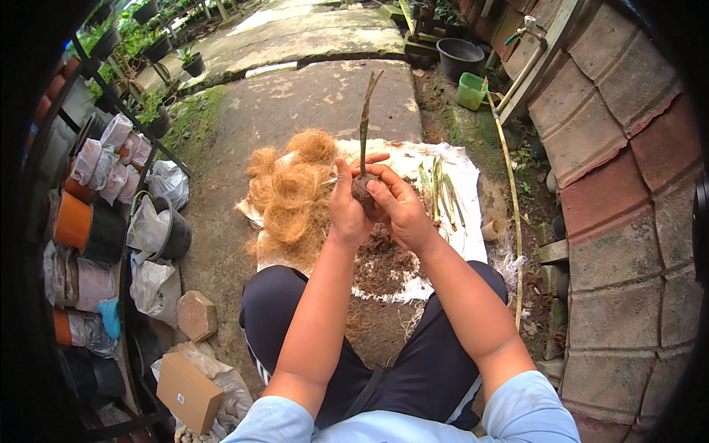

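Two bare arms [314, 317] reach forward from light blue sleeves [532, 410], passing above the dark trousers [273, 295] on the bent legs. The forearms come closer to each other toward the front, so that the hands meet near the middle. The left hand [348, 210] stands upright, with its thumb raised; the right hand [405, 210] leans in from the other side, with its fingers curved and its thumb pressed on the front. Both hands are closed around one brown ball [362, 190], which sits between them, above the white sheet [467, 244]. This ball is rounded, dark and rather rough, and its lower part is hidden by the hands. From its top rises a thin brown stem [364, 125], almost vertical and forked at the tip.

Below the hands, loose brown soil [384, 266] is spread on the sheet. To the left lies a heap of tangled golden fibre [292, 196], and to the right some cut green stalks [445, 196]. Farther away, a green container [471, 91] stands near a black basin [459, 68], beside the concrete path [317, 103].
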Available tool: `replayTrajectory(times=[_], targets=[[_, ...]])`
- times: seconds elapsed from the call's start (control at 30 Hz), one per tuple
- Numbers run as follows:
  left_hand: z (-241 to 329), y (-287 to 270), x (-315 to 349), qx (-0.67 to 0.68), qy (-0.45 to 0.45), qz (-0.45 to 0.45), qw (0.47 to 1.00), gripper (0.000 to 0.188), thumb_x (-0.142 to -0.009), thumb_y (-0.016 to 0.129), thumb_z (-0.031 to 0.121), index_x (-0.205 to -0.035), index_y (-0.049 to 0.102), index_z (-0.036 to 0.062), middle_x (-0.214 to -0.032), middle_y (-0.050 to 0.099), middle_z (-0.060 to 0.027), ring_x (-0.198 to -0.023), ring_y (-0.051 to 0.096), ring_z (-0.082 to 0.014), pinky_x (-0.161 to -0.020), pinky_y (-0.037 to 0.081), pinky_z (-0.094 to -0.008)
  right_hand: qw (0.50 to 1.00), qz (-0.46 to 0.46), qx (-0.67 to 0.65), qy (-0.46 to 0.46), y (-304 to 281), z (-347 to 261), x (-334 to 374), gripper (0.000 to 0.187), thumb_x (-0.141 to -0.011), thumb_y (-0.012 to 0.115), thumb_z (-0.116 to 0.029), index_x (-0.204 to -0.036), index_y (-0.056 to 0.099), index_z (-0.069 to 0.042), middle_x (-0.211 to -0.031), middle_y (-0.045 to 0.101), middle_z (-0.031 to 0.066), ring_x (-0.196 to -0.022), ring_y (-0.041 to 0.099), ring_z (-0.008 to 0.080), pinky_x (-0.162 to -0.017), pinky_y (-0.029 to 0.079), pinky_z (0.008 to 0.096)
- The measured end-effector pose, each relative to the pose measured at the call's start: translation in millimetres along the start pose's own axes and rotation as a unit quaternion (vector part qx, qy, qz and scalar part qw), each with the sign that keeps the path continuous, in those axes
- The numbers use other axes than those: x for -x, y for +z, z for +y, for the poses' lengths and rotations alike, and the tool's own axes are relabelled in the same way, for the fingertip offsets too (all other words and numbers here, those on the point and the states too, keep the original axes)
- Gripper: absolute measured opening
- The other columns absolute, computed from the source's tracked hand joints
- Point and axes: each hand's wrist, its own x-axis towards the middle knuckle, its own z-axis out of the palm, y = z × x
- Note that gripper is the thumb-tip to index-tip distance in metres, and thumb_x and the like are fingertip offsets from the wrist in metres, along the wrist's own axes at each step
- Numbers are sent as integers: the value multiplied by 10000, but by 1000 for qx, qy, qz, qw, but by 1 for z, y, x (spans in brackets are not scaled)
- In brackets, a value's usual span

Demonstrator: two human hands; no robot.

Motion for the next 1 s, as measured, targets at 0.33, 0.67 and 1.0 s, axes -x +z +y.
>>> replayTrajectory(times=[0.33,0.67,1.0], targets=[[-1,-27,-13,177,-18,-224,958,627,-1079,262,414,-1524,514,51,-1099,696,-71,-955,689,-192,-827,599,-372,995,0,97,22,0,-21,1,558,-1089,627,-403,-1540,446,-126,-1186,640,37,-1089,634,128,-945,522,304],[-12,-5,-5,-17,30,-52,998,638,-1056,304,347,-1529,470,-49,-1212,668,-101,-1021,677,-178,-913,578,-339,957,77,253,-119,1,1,-5,385,-1017,624,-204,-1355,509,-61,-1198,699,93,-1103,662,138,-943,529,336],[-11,-18,-7,47,13,-136,989,692,-1060,341,385,-1663,305,46,-1332,651,-89,-1208,663,-222,-1026,550,-412,996,54,27,-61,-3,-5,-7,426,-1044,558,-297,-1413,454,-111,-1082,650,2,-919,620,78,-785,480,227]])
